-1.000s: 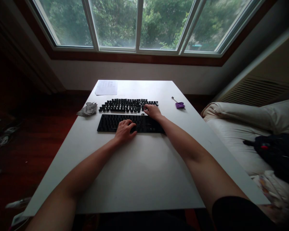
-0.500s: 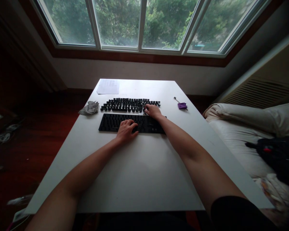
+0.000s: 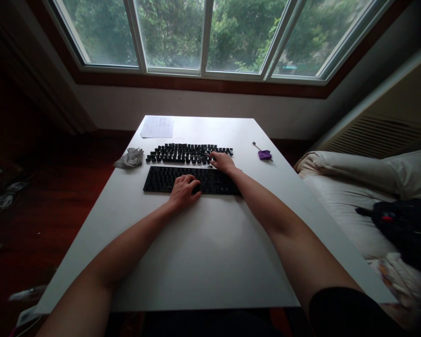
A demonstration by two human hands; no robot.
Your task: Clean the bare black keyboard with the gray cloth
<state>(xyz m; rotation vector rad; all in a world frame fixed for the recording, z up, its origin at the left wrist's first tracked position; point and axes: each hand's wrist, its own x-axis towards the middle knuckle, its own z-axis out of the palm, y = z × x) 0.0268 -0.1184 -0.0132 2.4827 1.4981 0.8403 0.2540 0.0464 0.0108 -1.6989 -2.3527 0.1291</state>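
A black keyboard base (image 3: 164, 179) lies across the middle of the white table (image 3: 203, 252). Behind it, rows of loose black keycaps (image 3: 182, 153) are laid out. My left hand (image 3: 183, 190) rests on the keyboard's front edge with its fingers curled loosely over it. My right hand (image 3: 223, 162) reaches past the keyboard's right part to the keycap rows, fingers bent down among the caps. Whether it pinches a cap is too small to tell.
A crumpled grey cloth (image 3: 129, 158) lies left of the keycaps, a sheet of paper (image 3: 157, 127) at the far left corner, a small purple tool (image 3: 264, 153) to the right. A bed with pale bedding (image 3: 358, 187) and a dark bag (image 3: 403, 224) stands at the right.
The view shifted slightly. Both hands stay where they were on the keyboard and at the keycaps.
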